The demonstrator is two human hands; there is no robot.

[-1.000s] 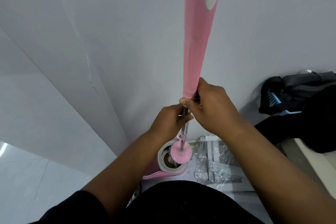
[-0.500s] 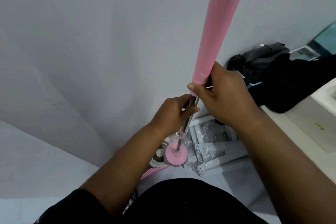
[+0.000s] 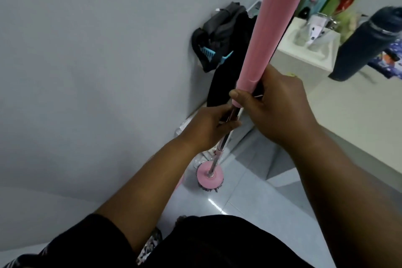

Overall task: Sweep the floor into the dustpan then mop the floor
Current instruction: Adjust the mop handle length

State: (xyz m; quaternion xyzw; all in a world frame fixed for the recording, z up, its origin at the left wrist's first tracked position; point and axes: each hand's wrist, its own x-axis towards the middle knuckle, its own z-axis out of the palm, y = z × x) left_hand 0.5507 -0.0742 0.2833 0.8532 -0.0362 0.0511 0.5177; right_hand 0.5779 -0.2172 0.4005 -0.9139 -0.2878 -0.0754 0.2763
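Below both grips the mop (image 3: 280,24) runs near upright to its pink head (image 3: 210,178) at the floor (image 3: 250,193); left hand (image 3: 206,130) curls round the steel shaft (image 3: 220,150), nearer the head; right hand (image 3: 280,106) pinches the end of the pink sleeve (image 3: 252,78).

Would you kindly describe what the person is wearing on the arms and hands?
The left hand and right hand are bare: no gloves, rings or watch show. The left forearm and right forearm are uncovered too. A short black sleeve covers the left upper arm; no right sleeve is in frame.
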